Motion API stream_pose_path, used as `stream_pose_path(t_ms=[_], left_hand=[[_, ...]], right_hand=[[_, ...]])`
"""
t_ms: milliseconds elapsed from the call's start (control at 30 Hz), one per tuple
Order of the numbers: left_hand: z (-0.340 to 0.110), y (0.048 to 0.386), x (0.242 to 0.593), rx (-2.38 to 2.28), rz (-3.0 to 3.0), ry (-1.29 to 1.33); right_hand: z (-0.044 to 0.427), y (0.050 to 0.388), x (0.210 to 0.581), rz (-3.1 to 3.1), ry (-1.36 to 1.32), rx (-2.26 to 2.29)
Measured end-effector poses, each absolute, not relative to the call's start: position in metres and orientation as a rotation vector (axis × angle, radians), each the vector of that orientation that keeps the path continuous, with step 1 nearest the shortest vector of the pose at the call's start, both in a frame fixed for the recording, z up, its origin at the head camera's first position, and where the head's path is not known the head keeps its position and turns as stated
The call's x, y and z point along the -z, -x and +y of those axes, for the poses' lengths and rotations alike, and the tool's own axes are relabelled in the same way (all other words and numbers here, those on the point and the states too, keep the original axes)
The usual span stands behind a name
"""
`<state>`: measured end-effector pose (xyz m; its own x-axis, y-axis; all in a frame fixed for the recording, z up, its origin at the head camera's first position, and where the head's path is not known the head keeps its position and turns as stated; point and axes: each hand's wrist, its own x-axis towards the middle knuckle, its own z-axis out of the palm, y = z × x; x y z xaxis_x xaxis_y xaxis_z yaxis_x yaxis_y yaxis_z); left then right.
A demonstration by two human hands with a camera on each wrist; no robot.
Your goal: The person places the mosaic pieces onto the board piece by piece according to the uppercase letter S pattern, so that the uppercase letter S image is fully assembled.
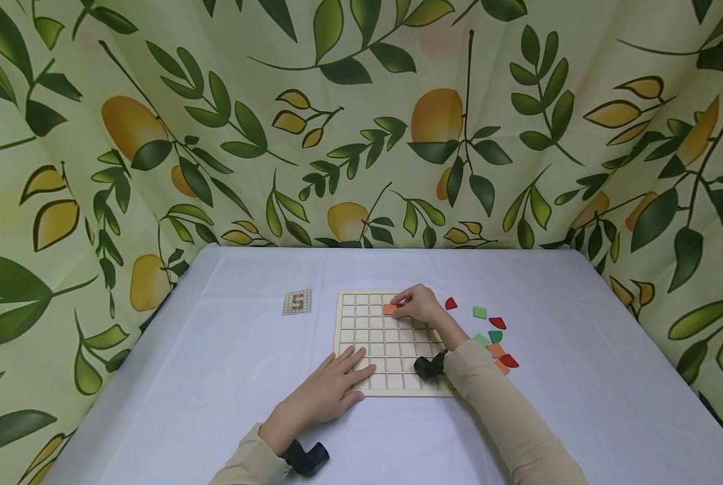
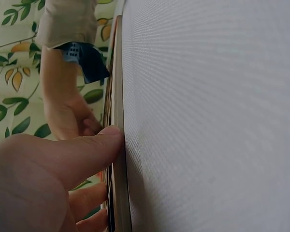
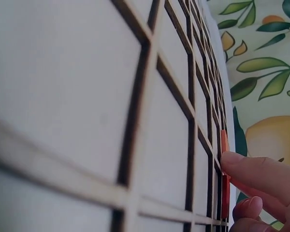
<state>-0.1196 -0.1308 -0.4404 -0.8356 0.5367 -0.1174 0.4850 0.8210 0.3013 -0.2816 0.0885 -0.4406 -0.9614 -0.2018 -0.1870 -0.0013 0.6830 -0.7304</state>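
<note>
A wooden grid board lies flat on the white cloth. My right hand reaches over its far rows, fingertips holding a small orange tile at a cell. In the right wrist view, a finger touches this orange tile, and a red tile shows just beside it, partly covered by the fingers. My left hand rests with spread fingers on the board's near-left corner. Its thumb lies against the board's edge in the left wrist view.
Several loose red, green and orange tiles are scattered right of the board. A small card with a coloured grid pattern lies to its left. Leaf-printed fabric hangs behind and beside the white-covered table.
</note>
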Motion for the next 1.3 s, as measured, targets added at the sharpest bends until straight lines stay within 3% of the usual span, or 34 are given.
stream_pose_path(t_ms=[867, 1300], left_hand=[[-0.130, 0.120, 0.441, -0.429, 2.802, -0.770], [-0.130, 0.120, 0.441, -0.438, 2.804, -0.778]], right_hand=[[0.137, 0.271, 0.433, 2.628, 0.303, 1.279], [0.158, 0.272, 0.423, 2.660, 0.147, 1.227]])
